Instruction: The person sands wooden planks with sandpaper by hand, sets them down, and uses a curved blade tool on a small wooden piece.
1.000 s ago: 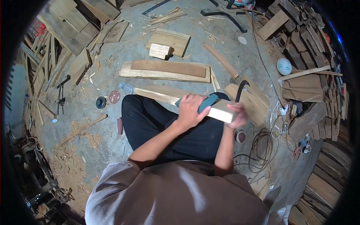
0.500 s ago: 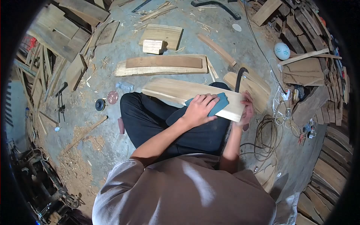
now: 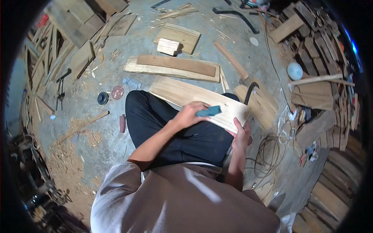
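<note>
A pale wooden board (image 3: 182, 90) lies slantwise across my crossed legs, its right end nearer to me. My left hand (image 3: 190, 115) is closed on a folded piece of green sandpaper (image 3: 209, 111) at the board's near edge. At the right end, my right hand (image 3: 241, 134) grips the board, thumb on the top face and fingers underneath, mostly hidden. A dark curved handle (image 3: 250, 92) shows just beyond that end; the rest of its tool is hidden.
Beyond the board lie stacked planks (image 3: 175, 66) and a small wood block (image 3: 168, 46). A sanding disc (image 3: 117, 92) and black round pad (image 3: 103, 98) rest left. Coiled cable (image 3: 264, 153), white cords and a ball (image 3: 294, 71) are on the right.
My left hand with the sandpaper has slid left and toward the near edge. My right hand has shifted its hold, thumb now on top. The board's face tilts more into view.
</note>
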### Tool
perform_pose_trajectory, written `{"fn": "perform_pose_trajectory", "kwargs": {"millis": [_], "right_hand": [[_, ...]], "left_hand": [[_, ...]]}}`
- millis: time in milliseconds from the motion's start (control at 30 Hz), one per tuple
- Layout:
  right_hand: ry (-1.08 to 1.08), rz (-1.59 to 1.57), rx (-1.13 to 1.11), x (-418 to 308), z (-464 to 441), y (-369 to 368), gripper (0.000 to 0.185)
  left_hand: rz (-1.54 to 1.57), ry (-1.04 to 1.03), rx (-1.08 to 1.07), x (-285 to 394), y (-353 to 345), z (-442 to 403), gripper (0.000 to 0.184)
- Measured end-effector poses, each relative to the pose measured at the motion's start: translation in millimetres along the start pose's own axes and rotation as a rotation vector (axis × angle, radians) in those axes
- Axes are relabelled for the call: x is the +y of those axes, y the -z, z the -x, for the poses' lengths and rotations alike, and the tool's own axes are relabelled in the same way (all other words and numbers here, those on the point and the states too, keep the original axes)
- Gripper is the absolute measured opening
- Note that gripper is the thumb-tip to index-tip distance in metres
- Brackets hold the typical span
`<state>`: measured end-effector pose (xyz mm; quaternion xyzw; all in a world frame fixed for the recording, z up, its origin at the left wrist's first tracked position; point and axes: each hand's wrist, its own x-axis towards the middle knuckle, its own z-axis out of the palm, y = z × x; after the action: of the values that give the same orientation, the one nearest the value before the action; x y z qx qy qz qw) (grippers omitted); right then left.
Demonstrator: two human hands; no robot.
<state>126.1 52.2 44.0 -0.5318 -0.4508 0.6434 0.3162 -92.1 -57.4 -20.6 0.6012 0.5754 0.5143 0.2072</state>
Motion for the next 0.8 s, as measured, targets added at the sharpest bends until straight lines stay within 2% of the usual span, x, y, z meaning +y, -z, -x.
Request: {"fn": "perform_pose_trajectory", "kwargs": {"millis": [33,67,100,133,167,200,233,267,333,433,467,533,633,700,733,767,800], "right_hand": [[0.042,-0.026,-0.009,-7.6,3.8,-6.3,0.055],[0.082,-0.054,-0.015,-15.6,8.3,-13.5,0.055],[0.097,-0.104,0.015,-24.5,13.5,-22.9,0.054],[0.108,-0.086,-0.002,-27.4,14.7,-28.3,0.053],[0.119,-0.074,-0.010,-29.3,16.6,-32.7,0.052],[0.138,-0.067,-0.017,-31.3,17.4,-36.3,0.050],[0.135,-0.077,-0.050,-32.2,19.8,-36.9,0.044],[0.147,-0.068,-0.063,-35.2,20.6,-37.3,0.042],[0.147,-0.044,-0.083,-37.0,28.4,-35.0,0.038],[0.214,-0.079,-0.045,-53.4,46.9,-29.1,0.036],[0.235,-0.089,-0.029,-58.9,49.9,-23.7,0.036],[0.242,-0.069,-0.073,-63.9,51.3,8.3,0.039],[0.244,-0.033,-0.093,-86.8,83.5,28.5,0.044],[0.275,-0.037,-0.102,-87.3,98.0,39.7,0.045],[0.300,-0.046,-0.109,-88.6,99.6,44.0,0.046],[0.330,-0.043,-0.094,-90.1,98.2,46.5,0.045],[0.354,-0.047,-0.075,-88.6,97.9,47.9,0.044]], "left_hand": [[-0.008,0.250,0.060,-3.8,19.0,6.4,0.018],[0.009,0.442,0.202,-20.4,34.1,14.0,0.029],[0.081,0.522,0.397,-33.2,54.0,19.7,0.036],[0.051,0.501,0.640,-48.5,73.9,23.5,0.045],[-0.011,0.788,0.729,-78.1,97.5,35.5,0.052],[-0.039,0.887,0.816,-123.0,110.8,48.7,0.056],[-0.109,0.910,0.808,-163.8,123.0,56.6,0.059],[0.119,0.912,0.807,-179.3,132.3,49.4,0.064],[-0.068,1.084,0.603,-212.5,148.6,39.9,0.068],[0.062,1.314,0.510,-234.4,142.9,28.1,0.070],[0.136,1.298,0.443,-242.0,138.1,26.4,0.071],[0.343,1.144,0.286,-304.8,120.5,41.6,0.063],[0.968,1.364,0.065,-223.1,120.2,23.7,0.058],[1.204,1.173,-0.155,-281.6,123.4,44.5,0.059],[1.306,1.058,-0.265,-276.2,131.6,36.4,0.060],[0.910,1.197,0.147,-268.1,119.3,27.5,0.059],[0.961,1.105,0.257,-269.6,125.3,29.1,0.064]]}}
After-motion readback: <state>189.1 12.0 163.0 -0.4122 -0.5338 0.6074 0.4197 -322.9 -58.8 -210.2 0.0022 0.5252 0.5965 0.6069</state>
